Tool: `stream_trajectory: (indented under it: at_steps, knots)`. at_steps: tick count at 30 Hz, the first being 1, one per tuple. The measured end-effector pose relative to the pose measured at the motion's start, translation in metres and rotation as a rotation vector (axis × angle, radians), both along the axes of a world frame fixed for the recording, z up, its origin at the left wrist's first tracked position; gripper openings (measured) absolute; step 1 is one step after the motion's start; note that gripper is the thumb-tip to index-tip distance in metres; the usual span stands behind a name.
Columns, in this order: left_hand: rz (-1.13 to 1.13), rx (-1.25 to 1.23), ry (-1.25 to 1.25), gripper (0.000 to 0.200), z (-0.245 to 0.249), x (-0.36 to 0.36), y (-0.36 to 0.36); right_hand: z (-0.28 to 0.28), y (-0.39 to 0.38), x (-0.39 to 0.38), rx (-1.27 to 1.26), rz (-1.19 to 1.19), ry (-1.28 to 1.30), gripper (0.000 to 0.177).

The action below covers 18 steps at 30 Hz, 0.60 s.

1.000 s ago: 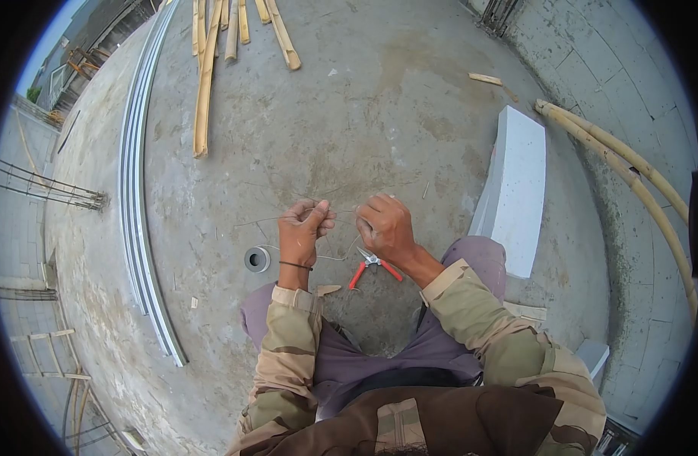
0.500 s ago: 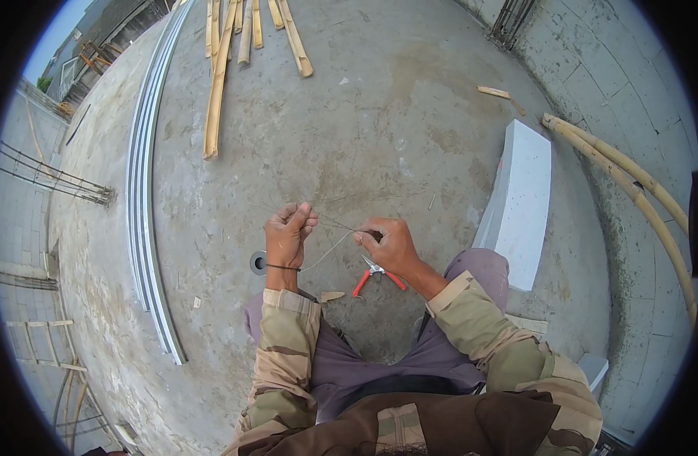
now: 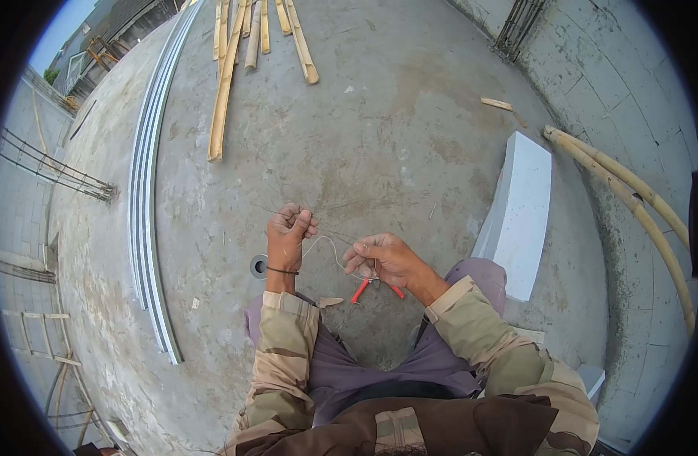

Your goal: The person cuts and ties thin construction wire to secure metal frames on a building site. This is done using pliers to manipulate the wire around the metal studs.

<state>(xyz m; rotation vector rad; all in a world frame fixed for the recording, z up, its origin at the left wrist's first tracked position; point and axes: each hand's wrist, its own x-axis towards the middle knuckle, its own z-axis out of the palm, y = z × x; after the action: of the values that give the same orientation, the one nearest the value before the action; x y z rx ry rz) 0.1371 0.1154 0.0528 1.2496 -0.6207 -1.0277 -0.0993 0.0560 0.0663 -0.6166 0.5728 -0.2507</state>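
Note:
Thin wire and a pale string (image 3: 328, 239) run between my two hands. My left hand (image 3: 292, 228) is closed in a pinch on the thin wire, whose ends stick out beyond the fingers. A dark band circles that wrist. To the right and slightly lower, my right hand (image 3: 381, 258) has its fingers curled around part of the pale string. Just below it lie red-handled pliers (image 3: 362, 289) on the concrete floor, partly hidden by the hand. A grey ring-shaped roll (image 3: 258, 266) rests beside my left wrist.
Long metal channels (image 3: 145, 182) lie at the left. Split bamboo pieces (image 3: 222, 114) are at the top. A white block (image 3: 525, 213) stands right of my knee, with bamboo poles (image 3: 630, 186) against the block wall (image 3: 623, 83). A small wood chip (image 3: 330, 302) lies between my legs.
My right hand has moved slightly down and turned, with its fingers loosened from their tight pinch. The pale string now curves in a slack loop. My left hand has barely moved.

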Motion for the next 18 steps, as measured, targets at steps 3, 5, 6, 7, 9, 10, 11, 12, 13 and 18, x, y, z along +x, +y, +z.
stream_trajectory:
  at_steps: [3,5,6,7,9,10,11,12,13,18]
  knots:
    - [0.028,0.053,-0.036,0.018,0.009,-0.002,0.0,0.005,0.006,0.003,-1.078,0.053,0.399,0.024]
    - [0.053,0.126,-0.08,0.02,0.011,-0.003,0.0,-0.009,0.013,0.003,-1.355,-0.012,0.476,0.028]
    - [0.086,0.147,-0.053,0.02,0.008,-0.002,0.0,-0.01,0.015,0.003,-1.626,-0.079,0.559,0.031]
    - [0.116,0.167,-0.025,0.02,0.004,-0.002,0.0,-0.011,0.014,0.003,-1.638,-0.093,0.57,0.031]
    - [0.099,0.095,-0.033,0.02,-0.001,0.0,-0.001,-0.004,0.01,0.005,-0.474,0.048,0.283,0.03]
    - [0.098,0.041,-0.039,0.019,-0.003,0.001,0.0,-0.002,0.008,0.003,-0.489,0.035,0.288,0.03]
    - [0.08,0.014,-0.01,0.018,-0.007,0.003,0.001,0.0,0.007,0.001,-0.158,-0.007,0.127,0.029]
    - [0.071,-0.001,-0.007,0.018,-0.006,0.003,0.0,0.001,0.007,-0.002,0.173,-0.045,-0.038,0.029]
    - [0.066,-0.061,0.075,0.018,-0.005,0.002,0.0,-0.003,0.006,-0.003,0.16,-0.052,-0.036,0.029]
    - [0.075,-0.197,0.225,0.018,-0.001,-0.004,-0.002,-0.005,0.01,-0.003,0.367,0.029,-0.189,0.037]
